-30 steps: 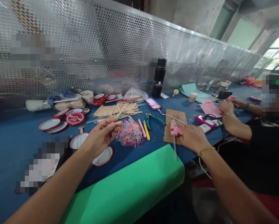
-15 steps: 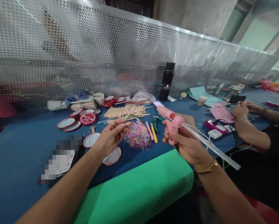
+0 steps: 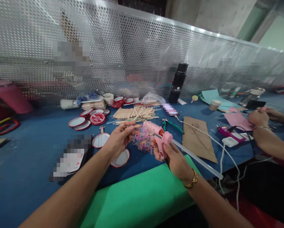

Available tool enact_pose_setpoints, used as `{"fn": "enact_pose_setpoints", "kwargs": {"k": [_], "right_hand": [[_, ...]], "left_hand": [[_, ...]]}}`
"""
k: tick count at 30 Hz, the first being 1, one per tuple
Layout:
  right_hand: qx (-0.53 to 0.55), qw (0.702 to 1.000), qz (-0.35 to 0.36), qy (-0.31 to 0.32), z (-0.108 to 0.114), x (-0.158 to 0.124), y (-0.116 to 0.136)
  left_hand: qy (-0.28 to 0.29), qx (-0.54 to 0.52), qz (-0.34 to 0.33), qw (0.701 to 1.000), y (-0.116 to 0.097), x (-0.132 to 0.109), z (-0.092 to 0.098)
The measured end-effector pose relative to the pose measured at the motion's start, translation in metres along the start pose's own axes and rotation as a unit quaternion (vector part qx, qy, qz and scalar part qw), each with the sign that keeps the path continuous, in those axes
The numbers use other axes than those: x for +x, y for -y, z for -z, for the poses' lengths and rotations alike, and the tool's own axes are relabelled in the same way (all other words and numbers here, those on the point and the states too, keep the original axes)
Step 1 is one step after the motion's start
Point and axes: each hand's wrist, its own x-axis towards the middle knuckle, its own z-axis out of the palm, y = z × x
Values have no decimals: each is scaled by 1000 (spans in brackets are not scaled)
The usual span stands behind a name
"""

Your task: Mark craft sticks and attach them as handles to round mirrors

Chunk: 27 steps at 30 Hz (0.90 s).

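Note:
My right hand (image 3: 172, 155) grips a pink glue gun (image 3: 159, 139) by its handle; a long clear glue stick (image 3: 196, 158) juts from its back. The gun's nozzle points left, close to my left hand (image 3: 119, 137). That hand is closed, thumb and fingertips pinching a small wooden craft stick (image 3: 137, 126), mostly hidden by the fingers. Below and behind both hands lies a tangle of coloured rubber bands (image 3: 142, 142). White-lined, red-rimmed lids (image 3: 120, 158) lie by my left wrist, and another lid (image 3: 101, 140) has a stick at its top edge.
Behind are a pile of craft sticks (image 3: 134, 113), stacked red lids (image 3: 97, 118) and a black bottle (image 3: 178, 84). Green pliers (image 3: 172, 125), brown paper (image 3: 199, 139) and white cords (image 3: 232, 164) lie rightward. A green cloth (image 3: 137, 199) covers the front edge. A co-worker's hands (image 3: 259, 117) hold pink paper.
My right hand has brought the glue gun leftward and lower, its nozzle now near the stick in my left hand. The camera view has shifted, uncovering the pliers and brown paper.

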Motion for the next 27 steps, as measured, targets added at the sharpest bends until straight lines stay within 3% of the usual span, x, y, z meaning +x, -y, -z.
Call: {"fn": "enact_pose_setpoints", "kwargs": {"k": [7, 27], "right_hand": [[-42, 999, 7, -7, 1, -2, -3], [-51, 998, 43, -10, 6, 0, -6]], "left_hand": [[-31, 9, 5, 999, 0, 1, 2], [-24, -2, 10, 1000, -1, -2, -3]]}}
